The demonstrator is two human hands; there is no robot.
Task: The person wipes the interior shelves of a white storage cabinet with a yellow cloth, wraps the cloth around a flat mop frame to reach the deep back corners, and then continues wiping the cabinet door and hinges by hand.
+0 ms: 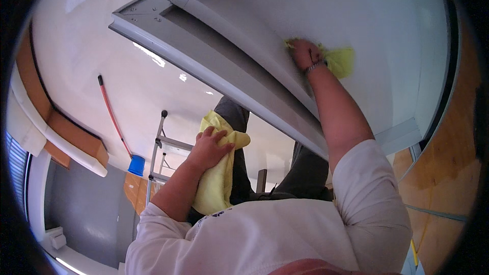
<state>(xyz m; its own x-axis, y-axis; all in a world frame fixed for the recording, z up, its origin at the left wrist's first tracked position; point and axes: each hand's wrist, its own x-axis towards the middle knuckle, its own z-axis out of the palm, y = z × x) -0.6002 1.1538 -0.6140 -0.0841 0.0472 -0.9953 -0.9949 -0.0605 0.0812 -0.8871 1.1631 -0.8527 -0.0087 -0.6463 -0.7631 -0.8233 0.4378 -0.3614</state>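
My right hand (pixel 304 52), with a band on its wrist, presses a yellow cloth (pixel 341 63) against the inner face of a large pale panel (pixel 366 23). Cloth shows on both sides of that hand. Along the panel runs a pale metal frame (pixel 229 76) with a long recessed channel and several screws at its far left corner. Lower left, my left hand (pixel 212 147) lies over a larger folded yellow cloth (pixel 214 187), its fingers spread and bent on the fabric. This cloth rests against my dark-trousered left leg (pixel 240 160).
An aluminium ladder (pixel 156 149) stands to the left of my left leg. Farther left on the pale floor are a blue bucket (pixel 136 165) and a red pole (pixel 110 110) with a black end. Wooden boards (pixel 439 183) lie at the right.
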